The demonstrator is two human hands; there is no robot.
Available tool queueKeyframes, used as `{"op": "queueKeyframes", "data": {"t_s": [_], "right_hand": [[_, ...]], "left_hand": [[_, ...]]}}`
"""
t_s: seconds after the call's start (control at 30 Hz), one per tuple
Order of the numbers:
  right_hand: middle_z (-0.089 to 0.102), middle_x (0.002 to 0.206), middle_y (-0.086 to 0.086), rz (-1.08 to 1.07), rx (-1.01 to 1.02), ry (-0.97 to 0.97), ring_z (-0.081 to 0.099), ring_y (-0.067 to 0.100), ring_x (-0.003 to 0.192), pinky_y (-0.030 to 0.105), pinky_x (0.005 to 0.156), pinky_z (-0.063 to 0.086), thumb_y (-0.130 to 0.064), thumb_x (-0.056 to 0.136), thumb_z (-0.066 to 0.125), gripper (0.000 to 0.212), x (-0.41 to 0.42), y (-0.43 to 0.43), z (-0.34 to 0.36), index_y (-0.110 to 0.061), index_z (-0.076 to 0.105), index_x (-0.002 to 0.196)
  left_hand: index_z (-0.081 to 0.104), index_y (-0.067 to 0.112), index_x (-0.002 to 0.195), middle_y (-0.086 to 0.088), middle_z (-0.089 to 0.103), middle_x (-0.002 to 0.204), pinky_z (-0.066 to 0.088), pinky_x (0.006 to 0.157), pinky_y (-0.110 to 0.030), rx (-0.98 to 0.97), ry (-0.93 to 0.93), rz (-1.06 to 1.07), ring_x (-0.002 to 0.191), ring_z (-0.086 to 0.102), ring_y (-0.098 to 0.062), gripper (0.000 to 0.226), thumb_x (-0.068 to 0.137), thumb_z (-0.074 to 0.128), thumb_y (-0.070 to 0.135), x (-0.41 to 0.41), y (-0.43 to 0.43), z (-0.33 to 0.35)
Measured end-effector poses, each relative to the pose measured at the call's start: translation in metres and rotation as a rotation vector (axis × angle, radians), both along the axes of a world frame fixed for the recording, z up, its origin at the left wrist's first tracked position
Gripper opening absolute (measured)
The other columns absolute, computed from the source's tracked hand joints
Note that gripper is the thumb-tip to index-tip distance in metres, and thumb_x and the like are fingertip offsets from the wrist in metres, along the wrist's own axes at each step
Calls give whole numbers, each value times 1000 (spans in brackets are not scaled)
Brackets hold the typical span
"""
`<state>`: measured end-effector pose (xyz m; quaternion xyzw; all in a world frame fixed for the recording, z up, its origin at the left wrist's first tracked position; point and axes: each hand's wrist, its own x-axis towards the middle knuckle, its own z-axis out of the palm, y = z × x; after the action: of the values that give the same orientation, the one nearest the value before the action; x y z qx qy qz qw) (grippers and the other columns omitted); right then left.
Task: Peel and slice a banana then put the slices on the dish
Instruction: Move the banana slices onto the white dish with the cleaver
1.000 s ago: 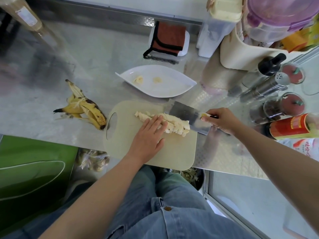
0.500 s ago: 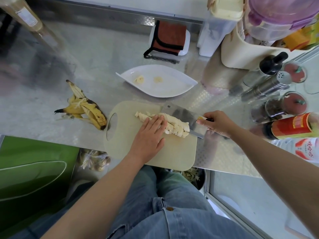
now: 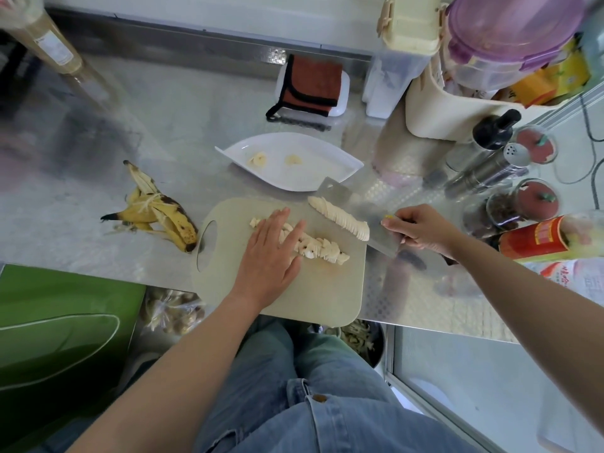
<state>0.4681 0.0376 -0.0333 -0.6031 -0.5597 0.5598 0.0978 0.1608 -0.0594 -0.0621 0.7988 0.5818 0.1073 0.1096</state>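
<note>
View: head camera, looking down on the work area.
Left hand (image 3: pixel 271 253): fingers straight and together, nothing gripped; it lies flat across the left part of the cut banana pieces (image 3: pixel 322 248).
Right hand (image 3: pixel 421 228): fingers curled tight round the handle of the cleaver (image 3: pixel 380 240).
Cleaver: blade turned broad side up, over the far right corner of the cutting board (image 3: pixel 294 289), its far corner near the rim of the dish (image 3: pixel 327 173).
Row of slices (image 3: pixel 340 217): lies along the blade face, overlapping one another.
Cut banana pieces: a loose line across the middle of the board.
Dish: white, on the counter (image 3: pixel 163 125) just beyond the board; holds two slices (image 3: pixel 258 158), apart from each other.
Banana peel (image 3: pixel 157 210): on the counter, left of the board.
</note>
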Motion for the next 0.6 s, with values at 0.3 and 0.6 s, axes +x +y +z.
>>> {"op": "queueKeyframes", "data": {"t_s": [0.3,0.6], "right_hand": [[50,51,-1,177,193,-184,39,5,39,26,55,35,-39,91,60,41,-76,60,35,-6,54,66],[55,53,-2,249,172,-277,47,9,46,26,56,37,-43,90,60,42,-115,99,24,-12,53,62]], "left_hand": [[41,27,144,-24,15,152,19,113,-56,140,-13,-12,142,15,-41,49,96,38,38,-21,43,28],[33,45,144,-11,5,159,4,115,-58,31,97,-121,147,-1,-33,48,98,25,52,-38,92,19]]}}
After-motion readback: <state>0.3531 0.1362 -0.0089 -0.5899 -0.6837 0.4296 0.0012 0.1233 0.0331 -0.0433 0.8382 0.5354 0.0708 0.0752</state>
